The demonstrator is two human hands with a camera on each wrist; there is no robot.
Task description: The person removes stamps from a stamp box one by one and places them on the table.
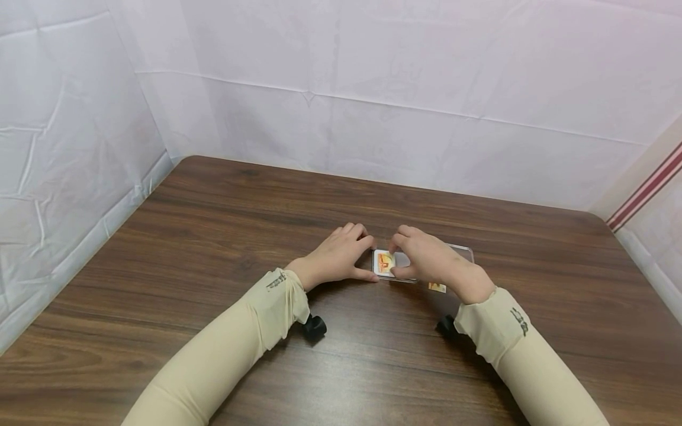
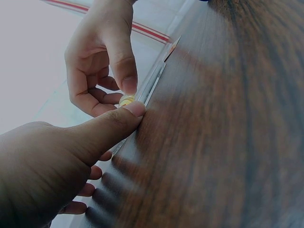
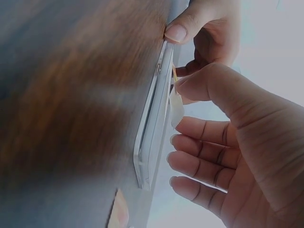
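Clear plastic, a flat phone case point(image 1: 460, 251), lies on the wooden desk point(image 1: 213, 236) under both my hands. My left hand point(image 1: 338, 257) steadies its left end, thumb pressed to the edge, while my right hand point(image 1: 428, 260) pinches a small orange-and-white sticker point(image 1: 385, 262) (partly lifted) off it. Another sticker scrap point(image 1: 437, 287) lies beside my right wrist.

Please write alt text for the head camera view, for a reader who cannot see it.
Two hands meet over a clear flat case on a wooden table: the left hand steadies its end, and the right hand pinches a small sticker on it.
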